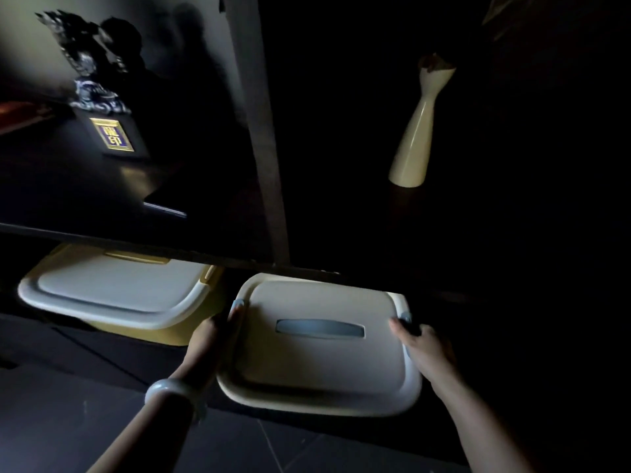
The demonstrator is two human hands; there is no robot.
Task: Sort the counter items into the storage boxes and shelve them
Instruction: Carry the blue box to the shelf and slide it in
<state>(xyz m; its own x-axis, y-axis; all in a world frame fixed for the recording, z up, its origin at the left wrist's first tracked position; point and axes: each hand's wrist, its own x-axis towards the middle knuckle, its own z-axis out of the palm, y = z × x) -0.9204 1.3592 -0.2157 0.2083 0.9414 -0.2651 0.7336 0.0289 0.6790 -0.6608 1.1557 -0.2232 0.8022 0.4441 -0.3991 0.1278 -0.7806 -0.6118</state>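
Left hand (208, 339) and right hand (423, 346) clasped opposite sides of the lidded storage box (317, 343), partly under the shelf's front edge (136, 242), beside a yellow box (116, 295) already under it.

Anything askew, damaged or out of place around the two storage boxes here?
Nothing damaged or spilled. The grey-handled box, held at its sides by the left hand and right hand, sticks out from under the shelf at an angle, unlike the yellow box beside it.
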